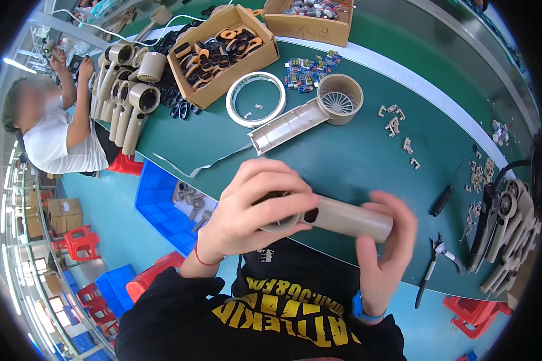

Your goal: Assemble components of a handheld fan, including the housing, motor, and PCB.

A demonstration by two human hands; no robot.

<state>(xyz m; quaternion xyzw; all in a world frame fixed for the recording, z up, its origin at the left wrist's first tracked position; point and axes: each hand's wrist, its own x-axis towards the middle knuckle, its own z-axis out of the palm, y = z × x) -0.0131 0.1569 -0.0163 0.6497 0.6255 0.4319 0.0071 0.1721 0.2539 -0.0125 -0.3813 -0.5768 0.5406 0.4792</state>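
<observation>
The beige housing [352,219] was in the air above the near edge of the green table [355,159], in front of the person's body, with its tube handle toward the right. The left hand [262,201] was grasping its round head, the fingers wrapped over it. The right hand [388,240] was curved around the end of the handle; it was a little blurred, so I could not tell if it gripped firmly. Beyond them, an opened housing [292,125] lay on the table, just beside a white tape ring [230,99] and near some blue circuit boards [301,78]. On the right side lay a screwdriver [442,201] and, nearer to the person, pliers [430,268].
</observation>
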